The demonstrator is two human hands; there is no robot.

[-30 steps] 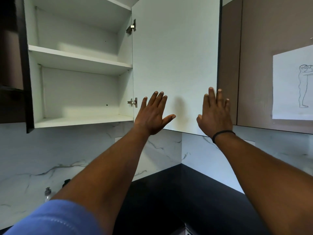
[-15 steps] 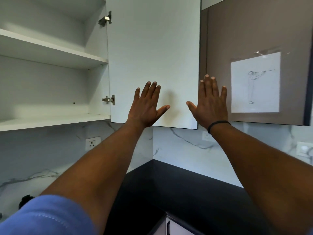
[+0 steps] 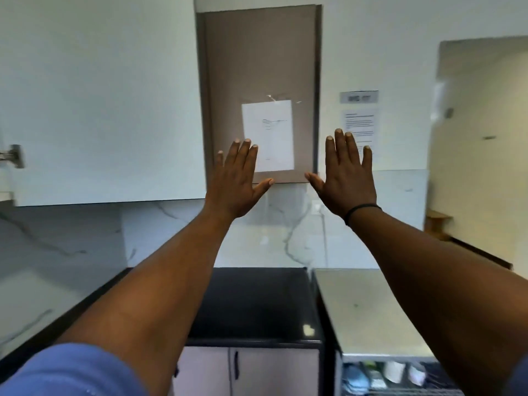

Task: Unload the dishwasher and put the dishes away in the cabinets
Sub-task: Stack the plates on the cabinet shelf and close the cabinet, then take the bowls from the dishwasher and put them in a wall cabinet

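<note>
**What you can count here**

You have two hands raised, the left hand [image 3: 235, 182] and the right hand [image 3: 347, 178], both flat with fingers straight, and one wristband [image 3: 361, 211] on the right. Count two upper cabinet doors: a white door [image 3: 100, 95] and a brown door [image 3: 258, 67]. One sheet [image 3: 268, 135] hangs on the brown one; two notices [image 3: 360, 124] hang on the wall. There is one black counter [image 3: 254, 307] and one hinge [image 3: 13, 156].

Open white cabinet door [image 3: 100, 95] blocks the left — black counter [image 3: 251, 304] below lies bare.
</note>
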